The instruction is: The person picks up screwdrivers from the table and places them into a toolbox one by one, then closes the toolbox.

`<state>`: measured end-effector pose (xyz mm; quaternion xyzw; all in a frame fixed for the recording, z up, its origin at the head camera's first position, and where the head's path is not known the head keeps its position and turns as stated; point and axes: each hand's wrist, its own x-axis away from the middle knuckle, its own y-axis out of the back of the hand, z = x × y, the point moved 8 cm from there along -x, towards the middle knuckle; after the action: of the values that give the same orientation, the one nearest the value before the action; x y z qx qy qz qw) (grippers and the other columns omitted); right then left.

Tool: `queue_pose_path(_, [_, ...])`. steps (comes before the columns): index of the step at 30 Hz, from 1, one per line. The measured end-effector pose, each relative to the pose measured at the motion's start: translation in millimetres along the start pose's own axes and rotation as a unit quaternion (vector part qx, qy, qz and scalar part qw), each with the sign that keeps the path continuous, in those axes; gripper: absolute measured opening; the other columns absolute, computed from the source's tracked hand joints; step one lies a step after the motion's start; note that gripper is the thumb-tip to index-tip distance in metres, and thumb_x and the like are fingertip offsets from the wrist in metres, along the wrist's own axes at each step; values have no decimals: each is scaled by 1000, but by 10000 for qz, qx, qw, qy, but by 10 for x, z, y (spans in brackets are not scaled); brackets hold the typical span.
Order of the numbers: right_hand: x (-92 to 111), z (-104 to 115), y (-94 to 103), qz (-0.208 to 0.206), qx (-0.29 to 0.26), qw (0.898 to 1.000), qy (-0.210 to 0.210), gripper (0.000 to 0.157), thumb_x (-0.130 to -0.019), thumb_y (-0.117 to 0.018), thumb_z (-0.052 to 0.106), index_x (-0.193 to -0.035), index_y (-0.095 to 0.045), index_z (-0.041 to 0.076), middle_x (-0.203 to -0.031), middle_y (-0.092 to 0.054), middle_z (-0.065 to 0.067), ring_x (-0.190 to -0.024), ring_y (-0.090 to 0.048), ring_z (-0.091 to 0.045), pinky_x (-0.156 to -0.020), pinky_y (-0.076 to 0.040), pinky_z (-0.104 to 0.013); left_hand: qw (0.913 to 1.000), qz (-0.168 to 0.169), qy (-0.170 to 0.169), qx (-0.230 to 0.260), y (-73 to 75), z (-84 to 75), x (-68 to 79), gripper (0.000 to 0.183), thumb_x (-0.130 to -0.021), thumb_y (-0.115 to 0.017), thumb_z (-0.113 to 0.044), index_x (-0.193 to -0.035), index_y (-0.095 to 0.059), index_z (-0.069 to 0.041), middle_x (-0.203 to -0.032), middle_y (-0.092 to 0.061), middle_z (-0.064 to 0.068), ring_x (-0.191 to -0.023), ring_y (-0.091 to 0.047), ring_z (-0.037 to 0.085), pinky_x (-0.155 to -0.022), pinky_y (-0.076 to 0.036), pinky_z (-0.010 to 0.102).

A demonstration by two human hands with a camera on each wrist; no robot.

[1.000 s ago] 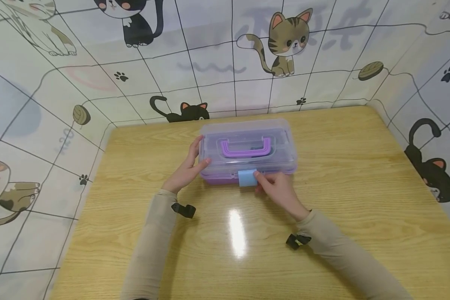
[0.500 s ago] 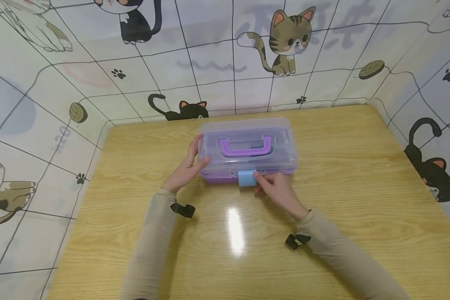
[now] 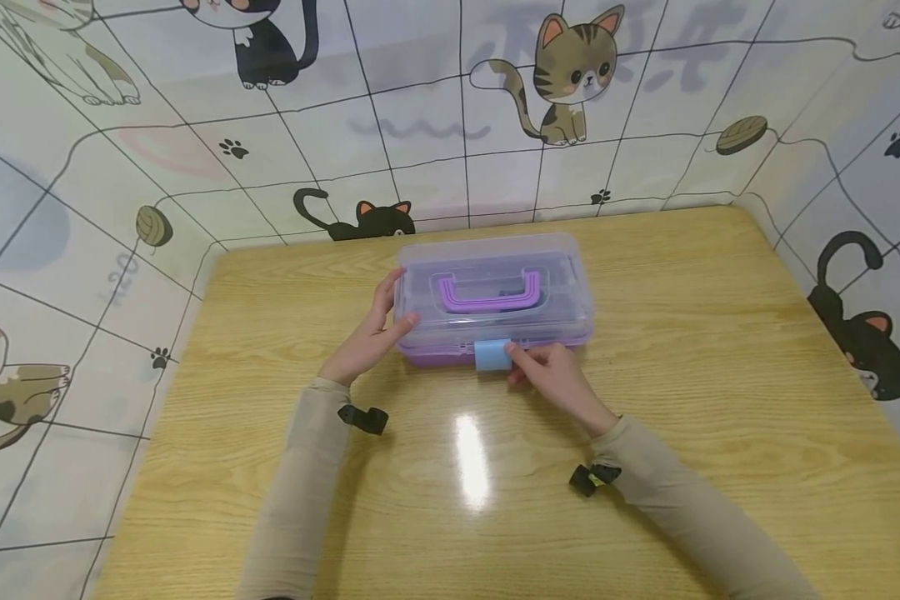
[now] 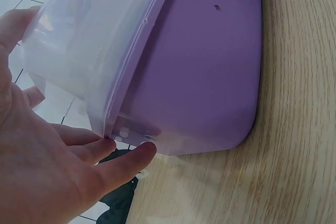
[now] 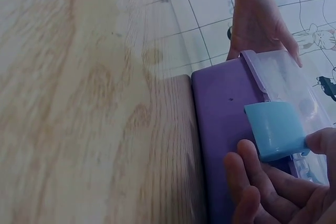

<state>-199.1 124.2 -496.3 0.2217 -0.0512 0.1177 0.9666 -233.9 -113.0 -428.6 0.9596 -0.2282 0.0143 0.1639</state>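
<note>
A purple plastic storage box [image 3: 442, 358] with a see-through lid [image 3: 420, 258] stands on the table, lid down. On top is a purple carry handle [image 3: 489, 305], lying flat. At the front seam sits a light blue latch [image 3: 492, 355], its curved face plain in the right wrist view. My right hand [image 3: 558, 379] pinches the latch's right edge, thumb on its face and fingers tucked behind. At the box's left end rests my left hand [image 3: 363, 342], thumb on the lid and fingertips [image 4: 147, 150] along the end wall, nearly straight.
The wooden table [image 3: 682, 350] is bounded at the back and sides by a cat-print tiled backdrop [image 3: 427, 125]. The box stands near the back edge. A small dark thing [image 3: 512, 293] shows through the lid. Black straps [image 3: 363, 419] circle both wrists.
Both hands keep their places on the box and latch. Only the head view shifts slightly.
</note>
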Motion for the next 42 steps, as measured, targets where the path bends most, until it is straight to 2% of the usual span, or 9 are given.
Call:
queue_pose_path(5, [-15, -25, -49, 86, -268, 9995, -119, 53, -99, -51, 42, -83, -73, -4, -71, -71, -8, -72, -68, -24, -71, -52, -33, 10000, -16, 17, 8, 10, 1, 7, 72, -102, -48, -24, -155, 0, -24, -161, 3, 1, -145, -4, 27, -111, -14, 59])
queue_pose_path(10, [-5, -84, -149, 344, -835, 9947, -486, 61, -101, -46, 45, -80, -71, -6, -72, -70, -13, -68, -68, -28, -69, -56, -33, 10000, -15, -43, 14, 2, -9, 14, 72, -102, -48, -22, -155, 0, -23, -161, 3, 3, -145, -5, 29, -111, -13, 60])
queue_pose_path(16, [6, -59, -173, 504, -1123, 9909, -542, 60, -102, -44, 41, -88, -70, -10, -77, -70, -17, -72, -69, -33, -72, -57, -38, 10000, -12, -40, 2, -12, -5, 15, 72, -102, -48, -23, -156, 0, -22, -161, 3, 4, -145, -5, 29, -111, -13, 61])
queue_pose_path(20, [9, -47, -182, 726, -1254, 9874, -637, 59, -103, -42, 40, -96, -69, -13, -82, -71, -20, -78, -69, -37, -69, -56, -41, 10000, -21, -36, 9, -13, 4, 9, 71, -102, -48, -24, -156, 0, -23, -161, 4, 4, -145, -4, 27, -111, -12, 59])
queue_pose_path(27, [-3, -91, -200, 913, -1348, 9836, -775, 59, -103, -40, 40, -100, -69, -12, -84, -72, -17, -80, -70, -32, -64, -54, -34, 10000, 3, -48, 83, -16, 17, 12, 71, -102, -47, -24, -156, 0, -23, -161, 5, 1, -145, -1, 26, -111, -9, 60])
queue_pose_path(36, [-1, -127, -221, 1196, -1768, 9713, -1052, 60, -101, -43, 43, -104, -68, -12, -89, -72, -16, -86, -69, -31, -71, -54, -34, 9998, -31, -38, 170, -24, 21, 17, 71, -102, -48, -24, -156, -1, -23, -161, 4, 5, -145, -1, 24, -112, -8, 57])
queue_pose_path(42, [-6, -111, -218, 1264, -1822, 9701, -984, 60, -101, -44, 42, -104, -67, -13, -89, -72, -17, -86, -69, -32, -70, -55, -34, 9997, -51, -95, 229, -35, 13, 9, 70, -102, -47, -22, -156, -1, -22, -161, 4, 4, -145, 0, 25, -113, -9, 55])
